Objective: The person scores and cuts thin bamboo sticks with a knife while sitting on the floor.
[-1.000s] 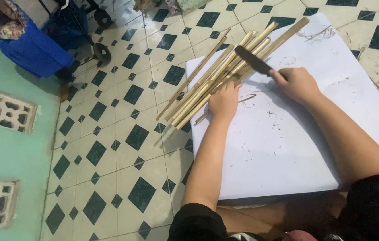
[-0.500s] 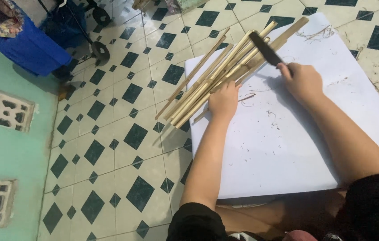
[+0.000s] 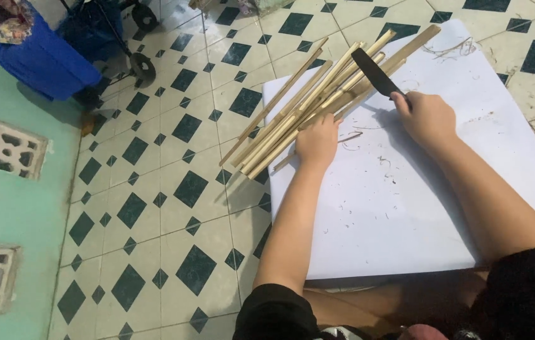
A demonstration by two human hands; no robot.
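A bundle of several pale bamboo strips (image 3: 292, 113) lies slantwise over the top left corner of a white board (image 3: 406, 208), their lower ends sticking out over the tiled floor. My left hand (image 3: 318, 141) rests flat on the strips, pressing them to the board. My right hand (image 3: 425, 116) grips the handle of a dark flat-bladed knife (image 3: 373, 71), whose blade points up and left over the upper ends of the strips. Thin shavings (image 3: 450, 47) lie scattered on the board.
The floor (image 3: 154, 189) has cream tiles with dark diamonds. A blue container (image 3: 41, 60) and a wheeled cart (image 3: 129, 38) stand at the top left. A green wall with patterned vent blocks (image 3: 3, 148) runs along the left edge.
My right hand has lifted the knife up and to the right, away from the middle of the strips. My left hand stays pressed on the bundle.
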